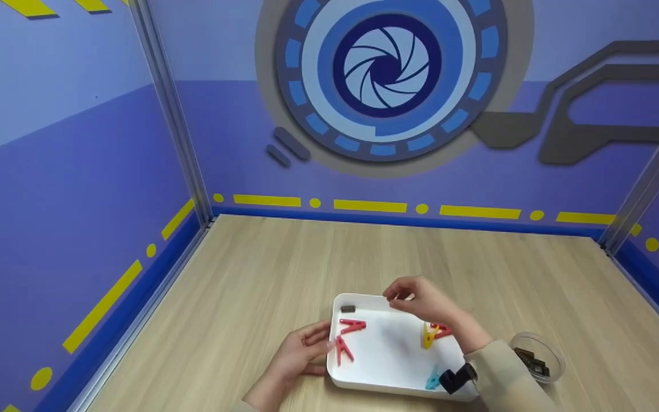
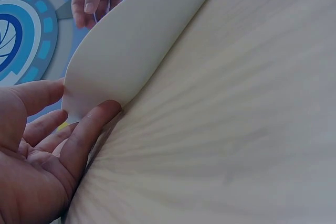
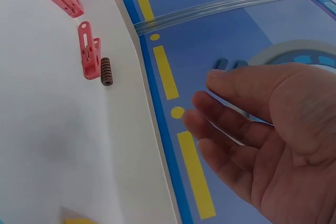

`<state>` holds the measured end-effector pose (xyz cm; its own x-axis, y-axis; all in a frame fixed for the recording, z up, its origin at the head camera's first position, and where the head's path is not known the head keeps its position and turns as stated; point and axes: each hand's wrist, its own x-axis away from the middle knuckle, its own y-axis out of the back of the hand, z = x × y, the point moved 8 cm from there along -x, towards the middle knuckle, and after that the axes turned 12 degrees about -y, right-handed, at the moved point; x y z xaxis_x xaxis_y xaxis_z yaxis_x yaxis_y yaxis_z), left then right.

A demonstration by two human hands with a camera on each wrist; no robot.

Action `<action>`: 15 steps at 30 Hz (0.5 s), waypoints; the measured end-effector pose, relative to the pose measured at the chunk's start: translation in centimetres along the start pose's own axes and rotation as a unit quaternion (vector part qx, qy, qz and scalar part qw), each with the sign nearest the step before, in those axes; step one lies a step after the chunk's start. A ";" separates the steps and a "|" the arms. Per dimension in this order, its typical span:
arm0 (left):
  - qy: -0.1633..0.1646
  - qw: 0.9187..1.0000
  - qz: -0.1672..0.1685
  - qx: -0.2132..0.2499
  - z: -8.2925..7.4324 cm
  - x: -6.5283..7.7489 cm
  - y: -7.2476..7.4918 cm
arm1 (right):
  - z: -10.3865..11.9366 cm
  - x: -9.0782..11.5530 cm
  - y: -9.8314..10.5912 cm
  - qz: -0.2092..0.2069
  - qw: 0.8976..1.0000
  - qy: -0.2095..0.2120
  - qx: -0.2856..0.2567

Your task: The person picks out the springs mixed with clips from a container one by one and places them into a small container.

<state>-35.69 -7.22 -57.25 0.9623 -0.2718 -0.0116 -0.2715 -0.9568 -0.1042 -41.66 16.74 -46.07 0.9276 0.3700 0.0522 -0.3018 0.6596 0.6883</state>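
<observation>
A white rectangular tray [image 1: 385, 381] rests on the table. My left hand [image 1: 301, 353] is at its left wall, thumb at the rim and fingers against the outside. In the left wrist view, extended fingertips [image 2: 110, 107] touch the wall's lower edge. My right hand [image 1: 421, 298] hovers over the far rim with loosely bent fingers, and nothing shows between them in the right wrist view. A small dark coil spring [image 3: 106, 72] lies in the tray's far left corner, near two red clothespins [image 1: 353, 325]. A yellow clothespin [image 1: 428, 337] overlaps another red one on the right.
A light blue clothespin [image 1: 433, 379] lies near the tray's front right corner. Right of the tray stands a round clear tub [image 1: 558, 361] holding several dark pieces, close to my right sleeve [image 1: 507, 375]. Printed panels [image 1: 364, 183] enclose the wooden table [image 1: 249, 274] at the back and sides.
</observation>
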 end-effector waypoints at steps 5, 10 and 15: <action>0.003 1.000 -0.002 0.003 0.0 0.0 0.0 | 0.9 -1.2 -1.4 0.005 1.000 0.012 0.009; 0.001 1.000 0.000 0.002 0.0 0.0 0.0 | 1.7 -2.1 -2.6 0.005 0.999 0.021 0.027; 0.001 1.000 0.003 0.008 -0.1 0.0 -0.1 | 2.0 -3.0 -3.7 0.001 0.999 0.013 0.043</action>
<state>-35.63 -7.15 -57.12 0.9604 -0.2785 -0.0107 -0.2777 -0.9532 -0.1198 -42.86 11.92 -47.34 0.9211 0.3878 0.0358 -0.2818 0.6002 0.7485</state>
